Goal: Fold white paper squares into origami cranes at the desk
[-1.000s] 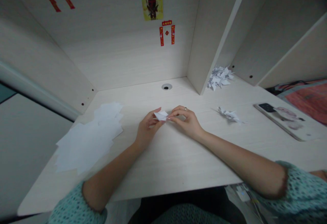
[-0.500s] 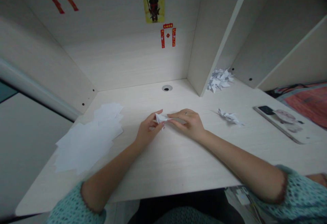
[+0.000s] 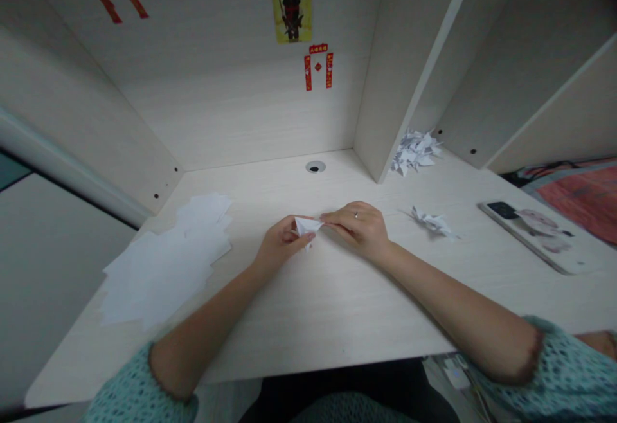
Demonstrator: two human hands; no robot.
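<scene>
A small folded piece of white paper (image 3: 306, 225) sits between my two hands, just above the pale wooden desk (image 3: 337, 301). My left hand (image 3: 280, 245) pinches its left side with thumb and fingers curled round it. My right hand (image 3: 360, 227), a ring on one finger, pinches the right edge with fingers pressed together. Part of the paper is hidden behind my fingers.
A spread of blank white sheets (image 3: 164, 262) lies at the left. A folded paper figure (image 3: 430, 222) rests to the right of my hands, and a heap of several more (image 3: 412, 151) sits in the shelf corner. A phone (image 3: 533, 230) lies far right. A cable hole (image 3: 315, 166) is at the back.
My hands have shifted slightly and closed tighter on the paper; its point now stands up between them. The view tilted a little.
</scene>
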